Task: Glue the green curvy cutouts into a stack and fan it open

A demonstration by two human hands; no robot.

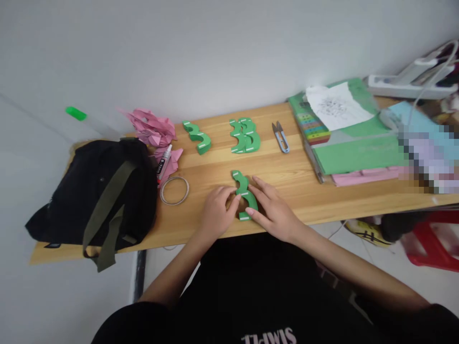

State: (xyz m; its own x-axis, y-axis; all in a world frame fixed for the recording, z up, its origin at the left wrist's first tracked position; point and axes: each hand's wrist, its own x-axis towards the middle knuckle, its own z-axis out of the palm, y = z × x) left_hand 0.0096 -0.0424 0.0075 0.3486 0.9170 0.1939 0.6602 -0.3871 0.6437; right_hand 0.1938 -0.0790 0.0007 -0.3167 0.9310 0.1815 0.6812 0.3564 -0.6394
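Note:
A green wavy paper-like piece (252, 203) with white strips at its ends and middle lies on the wooden table near the front edge, between my hands. My left hand (219, 210) pinches its left side near the middle, thumb and forefinger close together. From the right, my right hand (275, 210) holds the same piece, thumb on its lower end and fingers along its right side. Farther back rest a similar green wavy piece (197, 136) and a nested group of green curved pieces (245, 135). Thread snips (280, 137) lie to the right of that group.
At the left sit a black bag (103, 191), crumpled pink paper (152, 126), a glue tube (164, 162) and a tape roll (174, 190). Green folders (362, 153) with a torn white paper (339, 106) lie right. A power strip (412, 86) is behind them; a red stool (430, 241) stands below.

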